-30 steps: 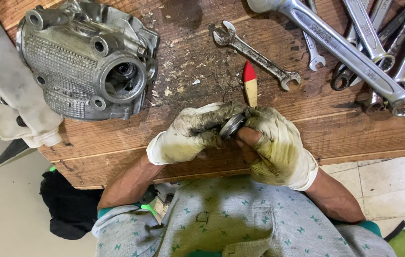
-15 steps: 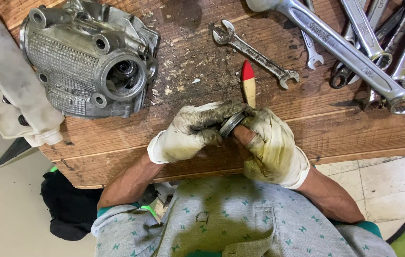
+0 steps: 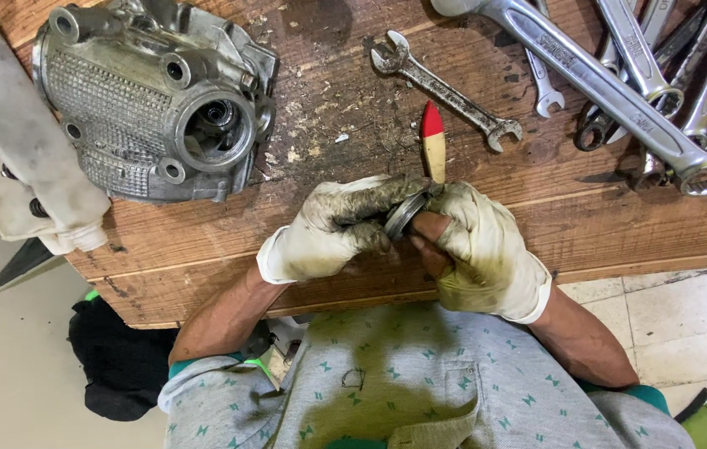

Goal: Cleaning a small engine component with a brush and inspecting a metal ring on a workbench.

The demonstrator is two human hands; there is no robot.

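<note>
1. Head view: my left hand (image 3: 328, 229) and right hand (image 3: 478, 249) both clench the metal ring seal (image 3: 404, 214), pinched between fingertips.
2. Since a second ago, I see barely any shift; the red-tipped tool (image 3: 433, 145) sits just beyond my fingers.

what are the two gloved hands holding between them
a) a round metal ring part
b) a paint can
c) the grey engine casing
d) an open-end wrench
a: the left hand and right hand pinch a round metal ring part between them; the open-end wrench and engine casing lie untouched on the wooden bench.
</note>
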